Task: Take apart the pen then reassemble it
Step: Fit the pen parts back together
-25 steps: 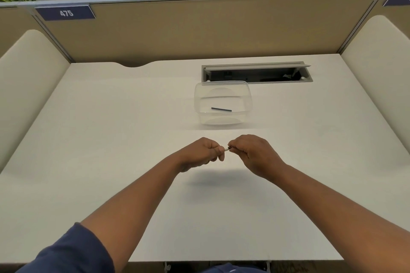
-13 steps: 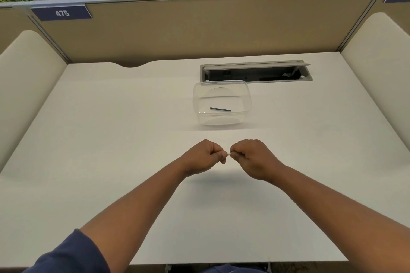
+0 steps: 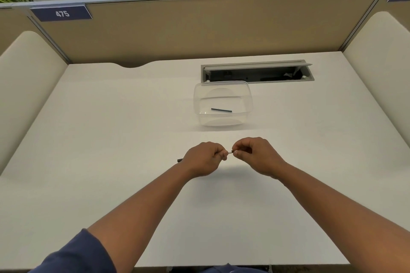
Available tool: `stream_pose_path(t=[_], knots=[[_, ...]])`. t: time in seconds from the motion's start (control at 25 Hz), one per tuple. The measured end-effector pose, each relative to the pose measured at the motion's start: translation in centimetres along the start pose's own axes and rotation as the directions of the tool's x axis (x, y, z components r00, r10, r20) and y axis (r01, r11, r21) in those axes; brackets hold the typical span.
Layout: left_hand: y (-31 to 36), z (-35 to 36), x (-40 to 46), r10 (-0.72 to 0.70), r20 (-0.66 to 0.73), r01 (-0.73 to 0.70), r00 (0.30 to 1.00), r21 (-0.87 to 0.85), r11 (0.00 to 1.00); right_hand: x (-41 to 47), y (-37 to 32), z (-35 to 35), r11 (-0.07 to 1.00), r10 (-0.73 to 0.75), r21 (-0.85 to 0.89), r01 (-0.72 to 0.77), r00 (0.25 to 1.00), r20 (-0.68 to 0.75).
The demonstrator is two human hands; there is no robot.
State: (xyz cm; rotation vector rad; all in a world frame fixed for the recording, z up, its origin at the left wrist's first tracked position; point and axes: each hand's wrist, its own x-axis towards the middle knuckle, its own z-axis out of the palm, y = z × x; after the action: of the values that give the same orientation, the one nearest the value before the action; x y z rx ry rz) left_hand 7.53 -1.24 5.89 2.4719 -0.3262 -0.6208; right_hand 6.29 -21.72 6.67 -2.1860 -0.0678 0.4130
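Observation:
Above the middle of the white desk my two fists meet. My left hand is closed around the pen; only a short pale bit shows between the fists, and a dark tip sticks out at the fist's left side. My right hand pinches the pale end with thumb and forefinger. A thin dark pen part lies inside a clear plastic container beyond my hands.
A grey cable tray is set open into the desk behind the container. Tan partition walls with a "475" label close the back, and cream side panels flank the desk. Bare desk surface spreads on both sides.
Both hands have stayed joined at the pen and shifted slightly nearer to me. A dark tip of the pen now shows at the left of my left fist.

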Motion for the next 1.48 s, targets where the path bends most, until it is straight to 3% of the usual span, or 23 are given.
stream_pose_path(t=[0.36, 0.52, 0.72, 0.88, 1.0, 1.32, 1.48], knots=[[-0.4, -0.2, 0.5, 0.017, 0.034, -0.016, 0.999, -0.022, 1.0, 0.0, 1.0, 0.8, 0.952, -0.278, -0.158, 0.264, 0.958, -0.071], [0.0, -0.2, 0.2, 0.035, 0.019, -0.035, 0.999, -0.011, 0.999, 0.1, 1.0, 0.9, 0.921, -0.318, -0.253, 0.297, 0.947, -0.047], [0.3, 0.3, -0.3, 0.113, -0.067, -0.103, 0.991, 0.134, 0.986, -0.3, 0.7, 0.9, 0.969, -0.191, -0.159, 0.19, 0.982, 0.007], [0.3, 0.9, -0.7, 0.208, -0.093, -0.176, 0.974, 0.27, 0.947, -0.2, 0.5, 0.4, 0.976, 0.091, 0.182, -0.12, 0.983, 0.162], [0.1, 1.5, -0.8, 0.251, -0.081, -0.211, 0.965, 0.333, 0.919, -0.3, 0.7, 0.2, 0.938, 0.171, 0.238, -0.253, 0.932, 0.319], [-0.7, 1.7, -0.5, 0.276, -0.011, -0.263, 0.961, 0.271, 0.926, -0.9, 0.7, 0.6, 0.983, 0.104, 0.121, -0.137, 0.964, 0.243], [-1.5, 1.4, -0.1, 0.319, -0.15, -0.26, 0.936, 0.319, 0.912, -0.9, 1.0, 0.6, 0.987, 0.118, 0.084, -0.135, 0.977, 0.179]])
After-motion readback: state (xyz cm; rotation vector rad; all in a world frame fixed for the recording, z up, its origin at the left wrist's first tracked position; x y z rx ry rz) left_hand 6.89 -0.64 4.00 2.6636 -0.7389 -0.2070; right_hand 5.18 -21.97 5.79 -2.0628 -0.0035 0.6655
